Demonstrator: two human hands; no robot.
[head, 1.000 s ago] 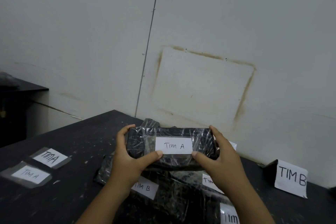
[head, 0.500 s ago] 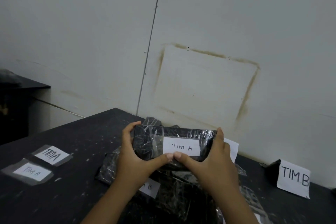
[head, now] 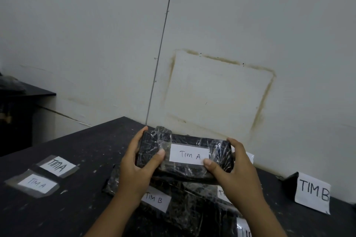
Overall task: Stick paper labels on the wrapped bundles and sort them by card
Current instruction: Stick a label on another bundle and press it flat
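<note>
Bundle (head: 185,169) w/ TIM A label (head: 188,154) | your L hand (head: 134,171) & R hand (head: 238,175) grip its ends, fingers curled round | over pile (head: 188,208)

Held bundle (head: 192,140): over the bundle pile (head: 185,208), centre.
Loose labels (head: 57,166): left, on table (head: 77,140).
TIM B card (head: 313,192): right.

left grip (head: 134,169), right grip (head: 238,171); clasping labelled bundle (head: 188,140)

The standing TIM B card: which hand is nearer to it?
Right. The right hand grips the right end of the wrapped bundle, left of the TIM B card; the left hand grips the bundle's other end, farther away.
</note>
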